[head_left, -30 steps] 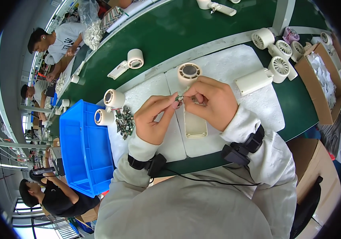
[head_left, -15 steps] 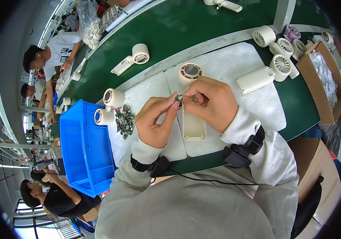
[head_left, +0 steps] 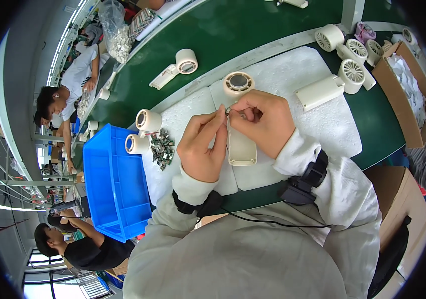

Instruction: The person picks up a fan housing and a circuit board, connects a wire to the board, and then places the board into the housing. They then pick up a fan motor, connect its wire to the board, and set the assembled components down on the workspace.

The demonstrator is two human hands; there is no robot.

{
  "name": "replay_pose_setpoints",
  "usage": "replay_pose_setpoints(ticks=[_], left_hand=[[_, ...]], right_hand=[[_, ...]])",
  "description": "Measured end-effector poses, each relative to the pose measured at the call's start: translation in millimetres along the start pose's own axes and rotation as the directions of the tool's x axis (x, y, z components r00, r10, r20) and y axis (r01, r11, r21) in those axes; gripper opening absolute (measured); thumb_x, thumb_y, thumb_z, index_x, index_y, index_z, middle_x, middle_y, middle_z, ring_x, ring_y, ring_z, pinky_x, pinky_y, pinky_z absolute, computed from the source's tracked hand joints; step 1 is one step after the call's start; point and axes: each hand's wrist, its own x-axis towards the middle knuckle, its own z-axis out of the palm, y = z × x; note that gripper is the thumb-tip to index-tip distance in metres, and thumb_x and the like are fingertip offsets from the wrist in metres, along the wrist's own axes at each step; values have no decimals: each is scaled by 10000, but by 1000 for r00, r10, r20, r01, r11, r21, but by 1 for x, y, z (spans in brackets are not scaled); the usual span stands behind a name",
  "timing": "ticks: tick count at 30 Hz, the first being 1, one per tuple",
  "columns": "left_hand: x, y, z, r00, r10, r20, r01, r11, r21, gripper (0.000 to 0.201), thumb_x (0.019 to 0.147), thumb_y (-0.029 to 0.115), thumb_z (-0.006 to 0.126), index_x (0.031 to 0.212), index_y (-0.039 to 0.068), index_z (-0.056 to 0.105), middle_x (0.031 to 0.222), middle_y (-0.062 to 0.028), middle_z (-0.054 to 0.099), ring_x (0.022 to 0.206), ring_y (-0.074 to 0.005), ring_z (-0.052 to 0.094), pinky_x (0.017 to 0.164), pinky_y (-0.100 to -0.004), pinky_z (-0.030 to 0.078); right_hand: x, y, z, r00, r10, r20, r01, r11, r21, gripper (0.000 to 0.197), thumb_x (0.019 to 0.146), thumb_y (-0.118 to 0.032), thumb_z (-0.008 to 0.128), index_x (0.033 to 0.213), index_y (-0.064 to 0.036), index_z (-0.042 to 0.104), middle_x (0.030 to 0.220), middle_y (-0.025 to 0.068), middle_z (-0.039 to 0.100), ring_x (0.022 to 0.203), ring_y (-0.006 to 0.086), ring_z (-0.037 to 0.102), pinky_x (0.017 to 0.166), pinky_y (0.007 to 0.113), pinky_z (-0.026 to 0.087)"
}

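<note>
My left hand (head_left: 202, 147) and my right hand (head_left: 267, 122) meet fingertip to fingertip, both pinching a small circuit board (head_left: 228, 111) that the fingers mostly cover. Just below them, a cream handheld fan housing (head_left: 243, 149) lies with its hollow handle facing up and its round head (head_left: 238, 83) pointing away from me. My fingers hide the upper part of the handle. To the left, a pile of small green circuit boards (head_left: 162, 149) rests on the white foam sheet (head_left: 185, 112), beside two fan housings (head_left: 148, 120).
A blue plastic bin (head_left: 116, 184) stands at the left. Several assembled fans (head_left: 351, 76) lie at the right, near a cardboard box (head_left: 406, 99) of white pieces. Another fan housing (head_left: 175, 69) sits on the green belt (head_left: 253, 37) beyond a metal rail. Co-workers are at the left.
My fingers have closed further around the circuit board, and less of its green face shows. The view has shifted slightly, and a co-worker at the left has leaned forward.
</note>
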Motion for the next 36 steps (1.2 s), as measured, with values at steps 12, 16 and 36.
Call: replay_pose_setpoints(ticks=[12,16,36], left_hand=[[35,-13,0,691,-335,641,716,194,-671,601,937,83,660,1462,-20,386,1161,-137,646,1086,-199,647,904,-330,556],[107,-53,48,790,-312,528,611,478,-631,584,946,154,663,1445,-16,412,1166,-135,652,1052,-212,661,867,-340,564],[121,-187,23,925,-80,372,-148,826,544,423,937,186,617,1325,29,556,1028,-204,691,871,-383,694,789,-459,569]], right_hand=[[11,2,-2,973,6,-232,19,994,107,162,856,-172,760,891,-32,687,680,1,499,630,94,454,585,266,393],[23,3,-10,874,-155,-461,164,986,-21,188,877,-215,759,877,-44,682,695,11,503,661,124,475,613,285,404],[12,6,-17,990,-112,-88,100,987,-126,341,935,-332,690,799,-21,659,674,93,610,596,226,578,589,342,470]])
